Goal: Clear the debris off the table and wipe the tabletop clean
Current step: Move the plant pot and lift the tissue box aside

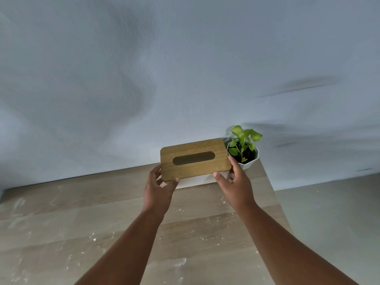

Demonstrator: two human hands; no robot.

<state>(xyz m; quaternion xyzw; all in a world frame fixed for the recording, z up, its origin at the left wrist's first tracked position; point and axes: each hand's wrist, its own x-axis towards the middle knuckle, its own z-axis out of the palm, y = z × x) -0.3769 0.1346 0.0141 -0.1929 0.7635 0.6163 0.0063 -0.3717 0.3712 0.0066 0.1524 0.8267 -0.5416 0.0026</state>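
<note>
Head view: crumbs (pixel 205 220) scattered pale across the table (pixel 61 233), thickest just below the box (pixel 194 159) and trailing toward the near edge; smears also visible at the left; judged early in the task, with debris uncleared and wiping not yet begun; no cloth or tissue in sight, slot in the box lid showing dark. Box at the far right of the table, close to the wall (pixel 144 68), plant (pixel 243 150) just beside its right end; whether resting or slightly lifted, hard to tell. Left hand (pixel 158 187) curled round the left end, thumb on the front lid corner, fingers behind the side; right hand (pixel 234 182) gripping the right end likewise, thumb on the lid's front edge, fingers wrapped round the side next to the plant.
</note>
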